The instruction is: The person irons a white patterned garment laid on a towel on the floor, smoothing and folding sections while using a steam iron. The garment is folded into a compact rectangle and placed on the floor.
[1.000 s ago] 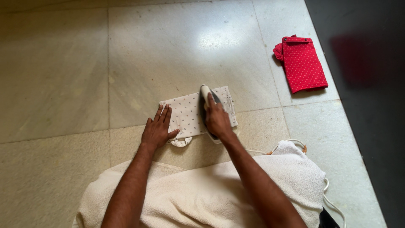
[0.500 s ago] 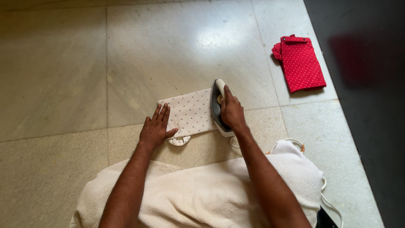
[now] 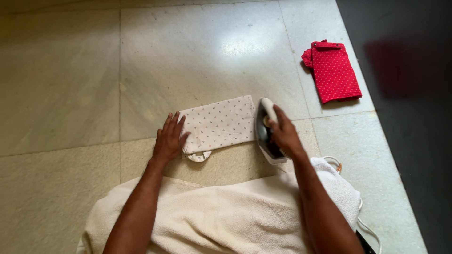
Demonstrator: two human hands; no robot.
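Head view: the folded white dotted cloth lies on the floor tiles, long axis running left to right. Left hand rests flat, fingers released, on its left end. Right hand grips the electric iron, just beside its right edge.

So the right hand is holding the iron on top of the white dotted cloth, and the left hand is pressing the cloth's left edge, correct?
Not quite. The head view shows the iron just off the white dotted cloth, at its right edge on the floor. The right hand does hold it, and the left hand does press the cloth's left edge.
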